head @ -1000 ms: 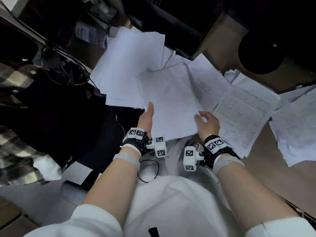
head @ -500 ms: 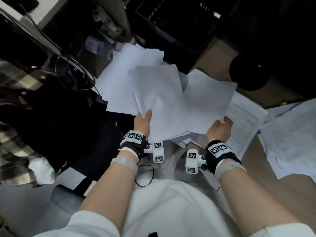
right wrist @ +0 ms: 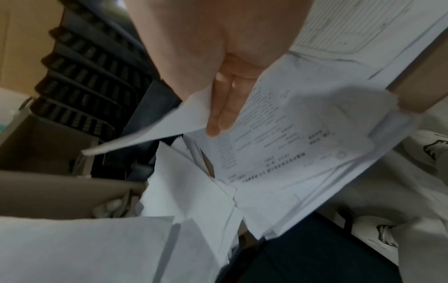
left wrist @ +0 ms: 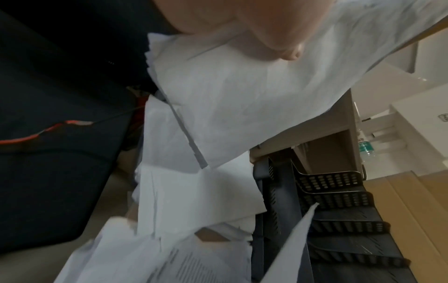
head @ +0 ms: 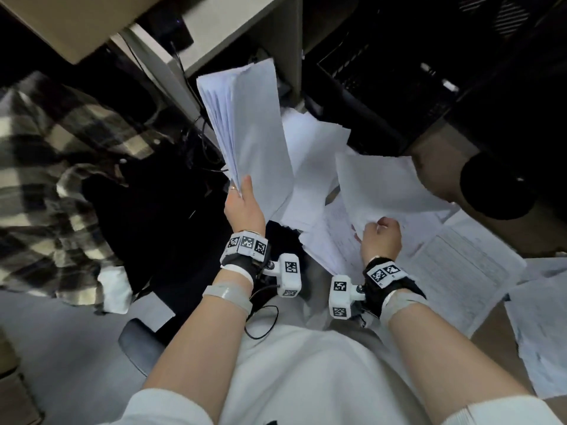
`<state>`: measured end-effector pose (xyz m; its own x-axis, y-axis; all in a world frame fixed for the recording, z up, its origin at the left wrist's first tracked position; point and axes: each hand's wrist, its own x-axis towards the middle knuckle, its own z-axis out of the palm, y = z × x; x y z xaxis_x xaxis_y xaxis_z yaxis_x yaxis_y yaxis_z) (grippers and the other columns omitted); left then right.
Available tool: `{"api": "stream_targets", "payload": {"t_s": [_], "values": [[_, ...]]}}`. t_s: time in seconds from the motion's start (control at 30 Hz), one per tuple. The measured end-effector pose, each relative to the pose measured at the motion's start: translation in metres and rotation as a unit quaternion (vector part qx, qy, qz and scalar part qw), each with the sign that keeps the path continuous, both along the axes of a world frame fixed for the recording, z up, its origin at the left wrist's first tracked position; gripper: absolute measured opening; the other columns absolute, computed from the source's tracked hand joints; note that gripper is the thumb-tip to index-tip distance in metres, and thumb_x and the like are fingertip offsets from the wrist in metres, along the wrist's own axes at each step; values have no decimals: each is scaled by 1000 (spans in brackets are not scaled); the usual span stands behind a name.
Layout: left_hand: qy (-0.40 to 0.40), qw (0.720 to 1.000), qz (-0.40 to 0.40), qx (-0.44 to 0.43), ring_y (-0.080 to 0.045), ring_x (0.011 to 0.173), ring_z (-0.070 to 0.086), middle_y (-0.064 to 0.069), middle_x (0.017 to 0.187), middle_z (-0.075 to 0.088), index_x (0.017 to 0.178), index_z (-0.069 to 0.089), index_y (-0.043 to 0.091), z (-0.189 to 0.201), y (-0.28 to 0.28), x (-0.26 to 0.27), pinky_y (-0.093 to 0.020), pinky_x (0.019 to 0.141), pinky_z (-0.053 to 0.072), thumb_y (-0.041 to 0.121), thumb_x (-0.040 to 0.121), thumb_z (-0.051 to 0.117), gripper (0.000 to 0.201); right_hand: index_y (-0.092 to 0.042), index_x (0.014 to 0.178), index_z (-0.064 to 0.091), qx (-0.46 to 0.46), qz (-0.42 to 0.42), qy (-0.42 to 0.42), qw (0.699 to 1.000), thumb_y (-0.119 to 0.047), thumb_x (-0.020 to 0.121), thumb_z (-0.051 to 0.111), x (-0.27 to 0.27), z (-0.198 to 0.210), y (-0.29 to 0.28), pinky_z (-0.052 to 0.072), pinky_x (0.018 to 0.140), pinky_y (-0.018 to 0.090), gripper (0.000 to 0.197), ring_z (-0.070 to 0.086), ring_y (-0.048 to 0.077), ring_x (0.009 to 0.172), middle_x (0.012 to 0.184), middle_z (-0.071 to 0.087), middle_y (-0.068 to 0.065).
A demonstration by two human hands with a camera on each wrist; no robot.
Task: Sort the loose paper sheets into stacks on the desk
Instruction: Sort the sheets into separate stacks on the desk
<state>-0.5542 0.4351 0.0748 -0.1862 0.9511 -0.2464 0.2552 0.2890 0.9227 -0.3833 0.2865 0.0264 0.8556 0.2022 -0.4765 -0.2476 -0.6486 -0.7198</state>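
Your left hand [head: 244, 207] has lifted its gripped bundle of sheets [head: 251, 124] upright while your right hand [head: 380, 237] pinches a separate sheet [head: 380, 182], so splitting into stacks seems underway.

White sleeves [head: 171, 406] pushed up; black wrist straps [head: 242, 262] bearing white marker-printed camera blocks [head: 288, 273]; grey forearm bands [head: 227, 296].

I see plaid shirt [head: 46, 167] draped far left, over dark bundle. Black perforated tray rack [left wrist: 339, 206] stands tiered at desk back. Round black object [head: 497, 185] sits right. Tangled cables [head: 199, 142] hang near grey partition. Green-labelled bottle [left wrist: 364, 147] beyond, blurred.
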Motion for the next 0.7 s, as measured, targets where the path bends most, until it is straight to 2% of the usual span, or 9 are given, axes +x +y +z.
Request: {"api": "stream_targets", "payload": {"t_s": [0.03, 0.1, 0.23, 0.33, 0.43, 0.47, 0.57, 0.63, 0.7], "values": [[2, 1000, 4, 7, -16, 98, 64, 7, 96, 66, 100, 60, 22, 3, 4, -4, -35, 96, 50, 38, 101, 51, 19, -4, 110, 58, -5, 10, -13, 1000, -13, 91, 55, -6, 4, 5, 37, 75, 20, 22, 53, 22, 84, 91, 56, 3], [2, 1000, 11, 10, -15, 99, 64, 5, 99, 67, 105, 61, 20, 5, 12, -12, -32, 96, 49, 38, 102, 50, 21, 0, 103, 59, -5, 27, -38, 999, -9, 89, 58, -17, 7, 12, 29, 65, 19, 17, 49, 22, 77, 82, 56, 5], [-9, 1000, 24, 8, -13, 102, 62, 4, 104, 65, 114, 61, 14, 2, 24, -23, -25, 95, 46, 36, 102, 50, 28, -9, 81, 54, -17, 87, -59, 994, -12, 80, 60, -32, 4, 28, 32, 60, 27, 7, 42, 19, 58, 57, 47, 0], [-13, 999, 25, 16, -9, 101, 62, 7, 105, 65, 118, 61, 16, 0, 28, -26, -17, 91, 44, 34, 103, 50, 26, -16, 70, 45, -16, 145, -49, 988, -14, 77, 59, -36, 2, 34, 32, 55, 27, 15, 33, 17, 53, 52, 38, -4], [-10, 999, 35, 12, -4, 95, 62, 9, 103, 64, 118, 62, 16, 1, 30, -30, -9, 85, 45, 33, 103, 50, 25, -15, 77, 54, -37, 175, -30, 983, -15, 81, 62, -37, 1, 39, 35, 54, 26, 9, 43, 17, 58, 59, 49, -3], [-8, 999, 39, 10, -4, 94, 62, 10, 101, 64, 116, 62, 18, 2, 30, -31, -10, 85, 47, 33, 103, 50, 23, -13, 84, 59, -42, 170, -25, 984, -15, 82, 63, -35, 1, 40, 35, 57, 26, 5, 49, 19, 63, 65, 54, -1], [11, 999, 45, 20, -5, 93, 62, 15, 96, 63, 109, 60, 23, 4, 29, -35, -23, 91, 49, 34, 103, 49, 16, -4, 103, 65, -50, 122, -5, 991, -15, 88, 61, -27, -5, 47, 35, 69, 22, 19, 60, 26, 84, 86, 63, 6], [29, 998, 55, 32, -3, 93, 62, 14, 97, 63, 115, 62, 17, 6, 27, -38, -19, 90, 47, 33, 103, 49, 24, -2, 109, 65, -62, 116, 2, 991, -15, 90, 58, -21, -9, 56, 34, 70, 22, 24, 61, 28, 92, 98, 67, 13], [45, 996, 62, 46, -7, 95, 63, 6, 103, 66, 122, 62, 9, 9, 25, -40, -18, 89, 47, 32, 103, 49, 32, 0, 115, 63, -78, 126, 14, 989, -14, 92, 56, -17, -13, 66, 33, 72, 23, 28, 61, 31, 102, 110, 67, 17]]}}
